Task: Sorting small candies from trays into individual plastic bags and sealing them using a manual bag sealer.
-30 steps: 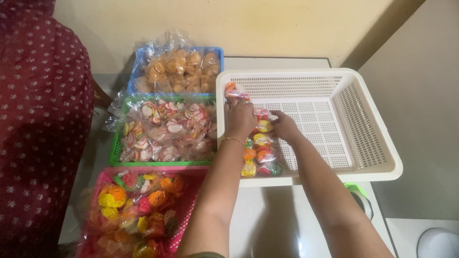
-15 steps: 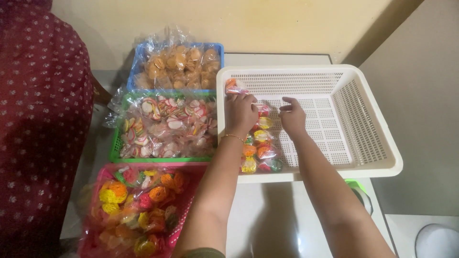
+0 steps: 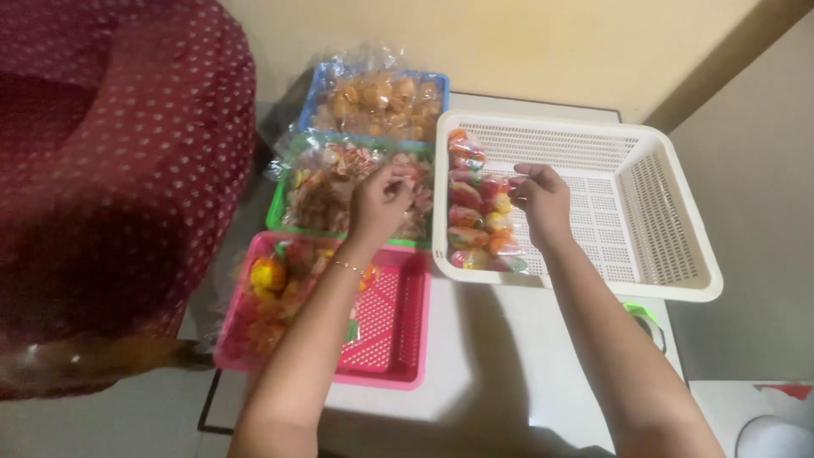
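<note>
You stand over a pale, glossy surface (image 3: 500, 356) pushed against a cream wall (image 3: 543, 42), with a grey wall face running along its right side. A dark red, white-dotted cloth (image 3: 119, 170) fills the left of your view.

Four plastic baskets sit on the surface. At the back left is a blue basket (image 3: 318, 85) of tan snack bags, in front of it a green basket (image 3: 280, 212) of bagged crackers, and nearest you a pink basket (image 3: 390, 339) with orange and yellow snack bags bunched at its left end. To the right lies a large white basket (image 3: 678, 220); a row of colourful snack bags (image 3: 475, 212) lines its left wall, and the rest of its slotted floor is bare.

Your left hand (image 3: 383, 199), with a thin bracelet at the wrist, hovers over the green basket, its fingers curled in above the cracker bags; whether it grips one, you cannot tell from here. Your right hand (image 3: 543, 199) is inside the white basket, just beside the row of colourful snack bags on their right, fingers loosely bent and holding nothing that shows.
</note>
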